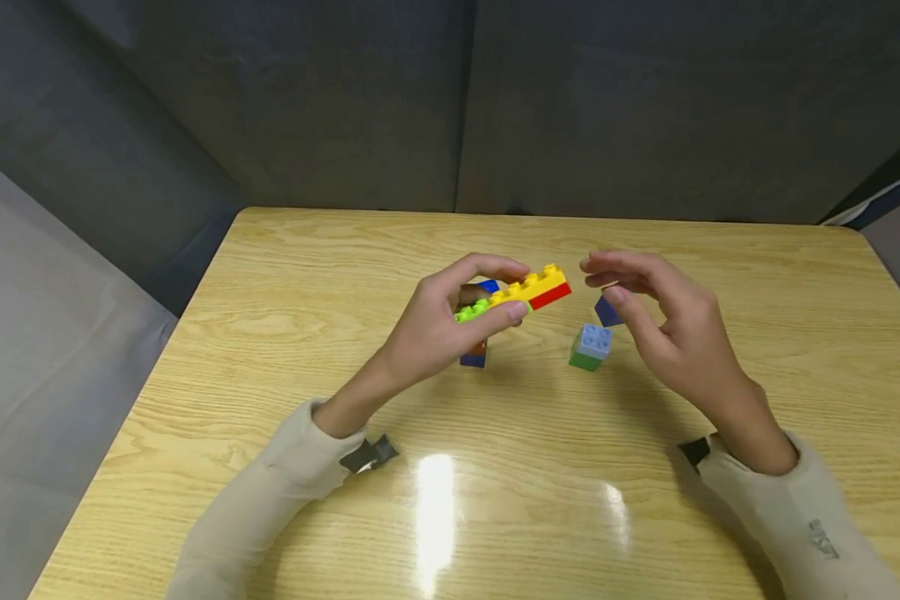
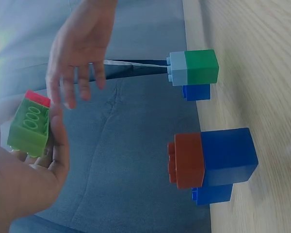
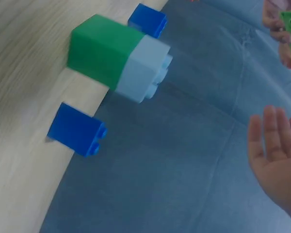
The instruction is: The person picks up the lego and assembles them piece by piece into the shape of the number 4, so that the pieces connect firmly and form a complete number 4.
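Note:
My left hand (image 1: 437, 323) grips a joined block of toy building bricks (image 1: 523, 293) between thumb and fingers, raised above the table. Yellow and light green studded bricks form its top, with a red brick (image 1: 551, 296) under the yellow end. From below, hollow undersides show on the light green brick (image 2: 29, 124) in the left wrist view. My right hand (image 1: 682, 337) hovers apart from the block on the right, its fingers slightly bent and holding nothing. In the right wrist view that hand (image 3: 281, 160) appears with fingers extended.
On the wooden table (image 1: 540, 467), a light blue brick (image 1: 596, 337) tops a green one, beside a blue brick (image 1: 607, 312). Beneath my left hand stands a brown-red brick (image 2: 189, 160) on a blue one, with another blue brick (image 1: 489, 286) behind. Dark cloth (image 1: 345, 108) hangs beyond the far edge.

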Demonstrator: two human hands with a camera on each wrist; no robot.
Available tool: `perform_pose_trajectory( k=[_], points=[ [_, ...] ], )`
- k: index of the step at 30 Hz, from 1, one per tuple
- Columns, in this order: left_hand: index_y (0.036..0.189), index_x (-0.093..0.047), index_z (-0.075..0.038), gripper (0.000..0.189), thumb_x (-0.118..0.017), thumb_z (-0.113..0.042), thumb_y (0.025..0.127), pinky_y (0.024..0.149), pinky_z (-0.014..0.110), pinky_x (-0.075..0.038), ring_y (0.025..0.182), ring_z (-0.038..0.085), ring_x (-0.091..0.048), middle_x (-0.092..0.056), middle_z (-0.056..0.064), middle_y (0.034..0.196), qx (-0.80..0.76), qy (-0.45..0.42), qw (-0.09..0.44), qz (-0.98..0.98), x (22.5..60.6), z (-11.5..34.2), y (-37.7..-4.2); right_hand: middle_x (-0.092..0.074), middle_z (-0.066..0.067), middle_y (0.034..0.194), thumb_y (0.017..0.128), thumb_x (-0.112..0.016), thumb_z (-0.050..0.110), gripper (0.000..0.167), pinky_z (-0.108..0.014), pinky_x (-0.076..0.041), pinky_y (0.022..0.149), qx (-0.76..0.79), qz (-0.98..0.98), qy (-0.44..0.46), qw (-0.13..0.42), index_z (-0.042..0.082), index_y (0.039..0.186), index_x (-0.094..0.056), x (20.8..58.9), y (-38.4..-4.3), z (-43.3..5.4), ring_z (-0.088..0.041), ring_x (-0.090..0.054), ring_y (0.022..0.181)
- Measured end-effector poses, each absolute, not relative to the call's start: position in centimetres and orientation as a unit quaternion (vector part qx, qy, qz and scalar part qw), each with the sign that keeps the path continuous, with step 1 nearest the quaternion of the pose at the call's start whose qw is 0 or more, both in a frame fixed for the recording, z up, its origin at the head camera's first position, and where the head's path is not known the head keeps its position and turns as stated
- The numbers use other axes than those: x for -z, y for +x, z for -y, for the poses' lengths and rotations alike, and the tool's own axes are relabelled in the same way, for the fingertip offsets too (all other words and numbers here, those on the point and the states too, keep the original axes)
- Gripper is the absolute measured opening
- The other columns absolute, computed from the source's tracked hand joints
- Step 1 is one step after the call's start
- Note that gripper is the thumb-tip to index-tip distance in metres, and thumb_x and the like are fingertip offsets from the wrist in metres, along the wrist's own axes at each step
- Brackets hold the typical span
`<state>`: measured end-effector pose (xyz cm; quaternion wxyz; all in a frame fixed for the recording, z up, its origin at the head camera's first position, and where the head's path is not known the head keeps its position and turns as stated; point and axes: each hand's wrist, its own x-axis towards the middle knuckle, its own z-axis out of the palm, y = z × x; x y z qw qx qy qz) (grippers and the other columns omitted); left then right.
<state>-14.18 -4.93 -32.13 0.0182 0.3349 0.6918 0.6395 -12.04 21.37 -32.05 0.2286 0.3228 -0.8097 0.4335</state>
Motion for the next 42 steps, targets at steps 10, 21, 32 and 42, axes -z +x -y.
perform_pose_trajectory(
  k=[10, 21, 32, 42],
  points=[
    [0.139, -0.054, 0.008, 0.043, -0.066, 0.006, 0.097, 0.077, 0.042, -0.063, 0.088, 0.026, -0.075, -0.056, 0.018, 0.124, -0.665, 0.343, 0.045, -0.662, 32.3, 4.9, -14.3, -0.064, -0.023, 0.132, 0.102, -0.06, -0.006, 0.034, -0.036, -0.054, 0.099, -0.316, 0.918, 0.203, 0.129, -0.004, 0.136, -0.06, 33.7, -14.2, -23.6, -0.036, -0.064, 0.114],
    [0.15, -0.044, 0.0, 0.053, -0.063, 0.0, 0.1, 0.063, 0.025, -0.056, 0.078, 0.027, -0.072, -0.049, 0.015, 0.124, -0.637, 0.309, 0.064, -0.703, 32.6, 6.5, -16.1, -0.028, -0.039, 0.156, 0.103, -0.057, -0.005, 0.054, -0.069, -0.04, 0.106, -0.199, 0.955, 0.191, -0.104, -0.009, 0.153, -0.039, 36.5, -16.1, -25.9, -0.057, -0.033, 0.141],
    [0.151, -0.045, -0.004, 0.053, -0.065, -0.005, 0.101, 0.084, 0.031, -0.059, 0.107, 0.036, -0.066, -0.061, 0.015, 0.129, -0.654, 0.26, 0.084, -0.705, 33.9, 7.3, -17.8, -0.044, -0.041, 0.137, 0.098, -0.065, -0.006, 0.053, -0.065, -0.051, 0.094, -0.194, 0.966, 0.149, -0.086, -0.013, 0.146, -0.043, 37.0, -16.1, -26.0, -0.056, -0.052, 0.122],
    [0.146, -0.049, 0.002, 0.048, -0.063, 0.003, 0.099, 0.091, 0.039, -0.059, 0.109, 0.038, -0.067, -0.06, 0.016, 0.129, -0.684, 0.325, 0.053, -0.651, 32.7, 6.3, -16.5, -0.046, -0.029, 0.127, 0.096, -0.068, 0.005, 0.052, -0.036, -0.058, 0.089, -0.337, 0.927, 0.154, 0.057, -0.004, 0.146, -0.054, 34.6, -15.0, -24.6, -0.043, -0.053, 0.111]
  ],
)
